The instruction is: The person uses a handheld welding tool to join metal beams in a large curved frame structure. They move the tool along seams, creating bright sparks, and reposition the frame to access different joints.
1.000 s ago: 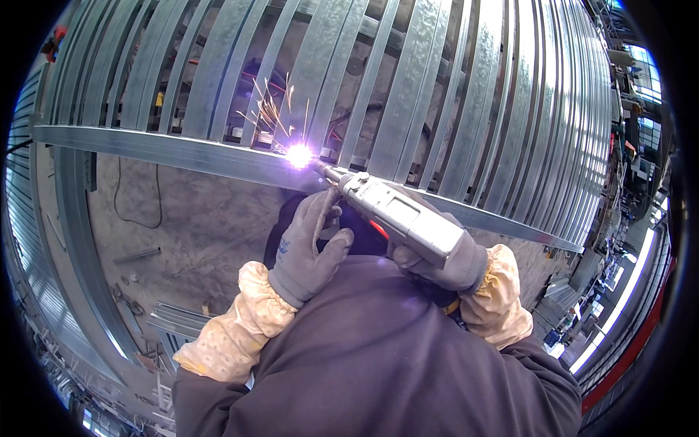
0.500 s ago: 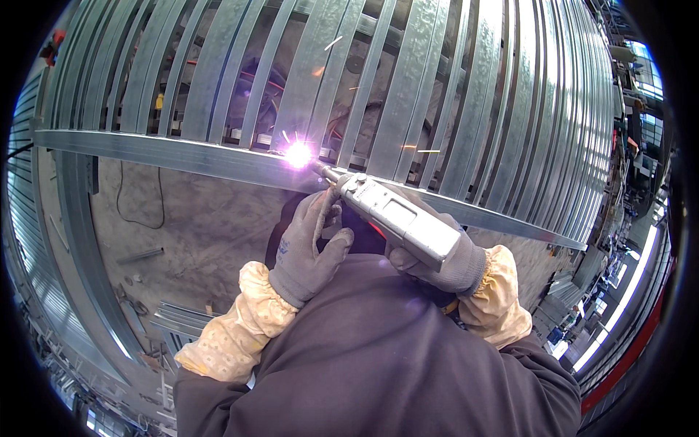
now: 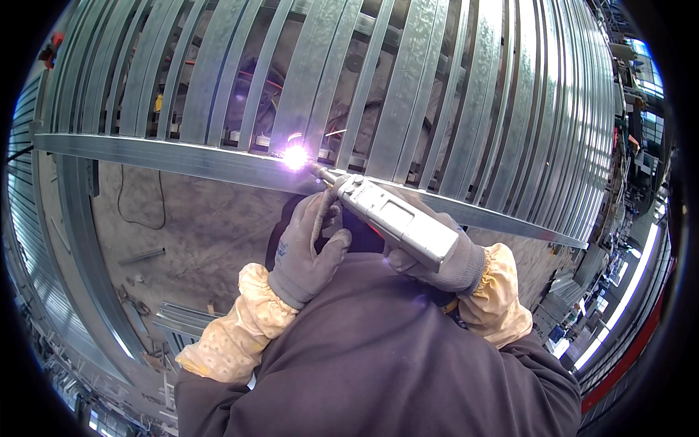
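A silver, box-bodied welding gun slants up and left across the middle of the view. My right hand, in a grey glove, is wrapped round its body from below and from the right. The fingertips of my gloved left hand rest against the gun's narrow front, with the thumb held apart below. At the nozzle's tip a white-violet weld glare burns on the metal rail, where the upright metal slats meet it. The glare hides the joint itself.
Behind the slats lie cables and small parts. A dark cable loop and a short metal bar lie on the floor at left. More metal profiles are stacked at lower left. Another slatted frame stands at the far left.
The glare and nozzle have shifted very slightly left along the rail. The flying sparks look different, with fewer around the glare. Both hands keep the same hold.
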A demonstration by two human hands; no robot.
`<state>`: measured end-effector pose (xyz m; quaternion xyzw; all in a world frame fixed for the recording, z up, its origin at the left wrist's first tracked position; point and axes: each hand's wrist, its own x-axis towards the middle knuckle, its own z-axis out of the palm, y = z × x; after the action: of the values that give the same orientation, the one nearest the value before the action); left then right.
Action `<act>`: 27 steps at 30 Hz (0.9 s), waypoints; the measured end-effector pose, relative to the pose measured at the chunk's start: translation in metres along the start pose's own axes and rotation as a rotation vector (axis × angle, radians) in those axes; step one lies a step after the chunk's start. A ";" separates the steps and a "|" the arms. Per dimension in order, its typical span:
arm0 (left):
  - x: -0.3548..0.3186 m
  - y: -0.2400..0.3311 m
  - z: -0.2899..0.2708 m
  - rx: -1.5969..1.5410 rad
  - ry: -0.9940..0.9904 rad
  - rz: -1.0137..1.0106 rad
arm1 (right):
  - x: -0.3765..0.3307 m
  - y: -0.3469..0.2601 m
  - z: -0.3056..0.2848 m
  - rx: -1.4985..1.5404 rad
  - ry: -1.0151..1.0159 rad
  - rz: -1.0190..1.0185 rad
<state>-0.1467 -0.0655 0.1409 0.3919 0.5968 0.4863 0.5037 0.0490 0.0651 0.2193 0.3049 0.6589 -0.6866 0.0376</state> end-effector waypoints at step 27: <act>0.009 -0.001 0.002 0.036 -0.006 0.028 | 0.003 -0.010 -0.003 0.000 0.084 0.076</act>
<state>-0.1464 -0.0564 0.1380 0.4110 0.5984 0.4812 0.4914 0.0427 0.0703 0.2269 0.3582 0.6477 -0.6715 0.0362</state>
